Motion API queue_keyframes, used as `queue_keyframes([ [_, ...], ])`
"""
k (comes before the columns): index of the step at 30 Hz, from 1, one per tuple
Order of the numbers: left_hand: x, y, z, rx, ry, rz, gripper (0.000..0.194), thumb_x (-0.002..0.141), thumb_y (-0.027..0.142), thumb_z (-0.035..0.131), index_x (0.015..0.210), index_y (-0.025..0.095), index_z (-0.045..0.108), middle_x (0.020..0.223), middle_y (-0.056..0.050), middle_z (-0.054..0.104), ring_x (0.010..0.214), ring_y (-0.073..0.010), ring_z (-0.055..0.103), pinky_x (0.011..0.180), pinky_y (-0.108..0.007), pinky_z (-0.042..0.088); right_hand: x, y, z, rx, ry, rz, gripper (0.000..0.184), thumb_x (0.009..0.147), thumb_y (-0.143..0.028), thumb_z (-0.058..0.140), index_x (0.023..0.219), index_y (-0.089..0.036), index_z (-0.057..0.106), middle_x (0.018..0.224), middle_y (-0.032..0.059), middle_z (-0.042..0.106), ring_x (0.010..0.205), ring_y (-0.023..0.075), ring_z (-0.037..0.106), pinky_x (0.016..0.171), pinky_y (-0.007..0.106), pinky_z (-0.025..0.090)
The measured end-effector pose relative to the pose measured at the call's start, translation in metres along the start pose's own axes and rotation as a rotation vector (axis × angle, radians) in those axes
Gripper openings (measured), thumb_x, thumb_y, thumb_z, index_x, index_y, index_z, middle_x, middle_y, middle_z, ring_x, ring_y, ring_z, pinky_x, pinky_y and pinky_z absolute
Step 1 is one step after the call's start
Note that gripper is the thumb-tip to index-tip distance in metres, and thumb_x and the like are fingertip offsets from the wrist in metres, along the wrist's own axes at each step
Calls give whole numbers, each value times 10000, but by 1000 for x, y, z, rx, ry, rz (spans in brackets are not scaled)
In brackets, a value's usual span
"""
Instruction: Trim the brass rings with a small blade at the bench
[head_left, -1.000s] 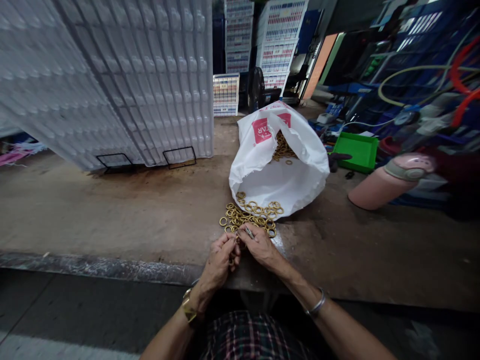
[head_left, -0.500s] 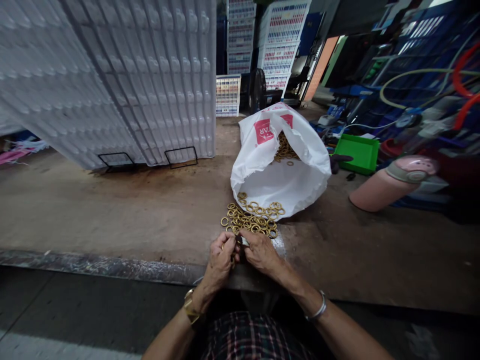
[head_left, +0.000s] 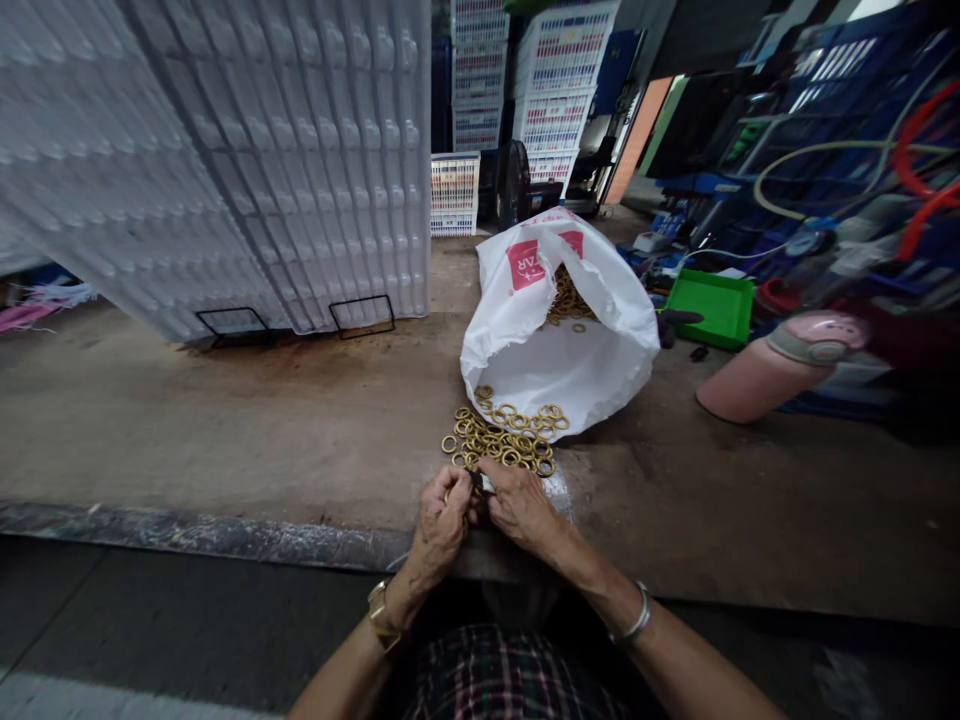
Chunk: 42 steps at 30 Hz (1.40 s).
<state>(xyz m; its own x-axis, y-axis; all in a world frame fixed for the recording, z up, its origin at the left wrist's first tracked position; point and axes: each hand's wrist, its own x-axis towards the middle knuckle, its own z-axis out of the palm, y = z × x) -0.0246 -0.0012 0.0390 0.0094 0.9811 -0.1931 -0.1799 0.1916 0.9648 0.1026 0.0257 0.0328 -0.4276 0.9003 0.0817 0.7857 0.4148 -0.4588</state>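
Observation:
My left hand (head_left: 441,520) is closed at the table's front edge, with brass-coloured rings (head_left: 448,495) partly showing between its fingers. Close beside it, my right hand (head_left: 523,508) is closed around a small black-and-white tool (head_left: 486,483), whose dark end meets the left fingertips. Fingers hide most of the tool, so its exact kind cannot be made out. Just beyond both hands lies a loose pile of brass-coloured rings (head_left: 495,440). It spills from the mouth of a white plastic sack (head_left: 555,365) with red print, which has more rings deeper inside.
Tall stacked clear plastic trays (head_left: 330,180) stand at the left against black wire bookends (head_left: 362,317). To the right are a pink bottle (head_left: 772,375) and a green tray (head_left: 709,308). White crates (head_left: 559,100) are piled behind the wooden table (head_left: 225,420).
Both hands stay in nearly the same place above the table edge. The tool between them shows slightly more of its dark part now. The sack and ring pile look unchanged.

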Motion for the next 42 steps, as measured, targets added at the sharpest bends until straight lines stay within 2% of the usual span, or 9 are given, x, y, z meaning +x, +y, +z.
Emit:
queue_keyframes([
  [6, -2, -2, -4, 8, 14, 25, 382, 701, 543, 563, 641, 177, 472, 529, 49, 472, 434, -59, 410, 433, -179, 309, 1, -4, -1, -29, -75, -5, 312, 655, -89, 393, 921, -183, 527, 721, 31, 629, 629, 152, 545, 554, 239, 257],
  [11, -16, 9, -5, -17, -88, -34, 362, 739, 517, 543, 653, 174, 467, 544, 41, 491, 439, -53, 434, 419, -166, 306, 12, 6, -12, -159, -104, 102, 309, 676, -70, 392, 934, -171, 530, 759, 62, 644, 666, 171, 566, 560, 252, 265],
  [14, -20, 13, -4, -153, -164, -129, 355, 730, 513, 558, 671, 177, 457, 552, 44, 488, 411, -50, 415, 367, -157, 273, 29, 21, -23, -221, -6, 177, 317, 683, -68, 395, 949, -162, 539, 803, 79, 650, 715, 183, 579, 591, 252, 294],
  [18, -13, 6, -8, -334, -150, -177, 347, 747, 500, 545, 713, 161, 479, 677, 16, 525, 450, -43, 426, 344, -142, 271, 65, 42, -32, -216, 93, 197, 321, 722, -79, 387, 984, -164, 551, 901, 79, 647, 835, 182, 576, 688, 241, 334],
  [21, -8, 2, -14, -379, -156, -172, 303, 772, 448, 542, 728, 154, 482, 743, -9, 555, 487, -51, 457, 352, -142, 297, 93, 56, -30, -201, 109, 227, 262, 787, -163, 395, 989, -159, 561, 983, 91, 632, 917, 184, 561, 754, 238, 344],
  [27, -4, 0, -24, -489, -173, -230, 201, 779, 360, 545, 861, 177, 520, 710, -1, 560, 497, -75, 492, 355, -146, 299, 127, 76, -16, -204, 118, 332, 308, 802, -230, 407, 1061, -149, 554, 966, 122, 644, 884, 211, 594, 693, 263, 372],
  [30, -2, -2, -26, -559, -168, -292, 232, 746, 341, 591, 895, 167, 552, 712, -4, 562, 512, -71, 496, 373, -146, 302, 131, 78, -10, -192, 124, 362, 297, 797, -246, 419, 1036, -163, 574, 967, 120, 647, 882, 217, 600, 682, 264, 374],
  [34, 2, -3, -26, -663, -139, -353, 251, 680, 355, 670, 779, 148, 567, 730, -15, 578, 563, -79, 525, 405, -147, 309, 133, 80, -8, -164, 134, 384, 284, 785, -239, 434, 1015, -169, 586, 970, 116, 648, 881, 216, 598, 674, 258, 368],
  [42, 12, -5, -16, -477, -89, -245, 321, 664, 426, 665, 668, 158, 488, 641, 16, 529, 491, -66, 470, 357, -148, 261, 110, 77, -27, -36, 201, 341, 214, 802, -235, 377, 880, -179, 569, 780, 41, 622, 728, 154, 551, 630, 228, 347],
])
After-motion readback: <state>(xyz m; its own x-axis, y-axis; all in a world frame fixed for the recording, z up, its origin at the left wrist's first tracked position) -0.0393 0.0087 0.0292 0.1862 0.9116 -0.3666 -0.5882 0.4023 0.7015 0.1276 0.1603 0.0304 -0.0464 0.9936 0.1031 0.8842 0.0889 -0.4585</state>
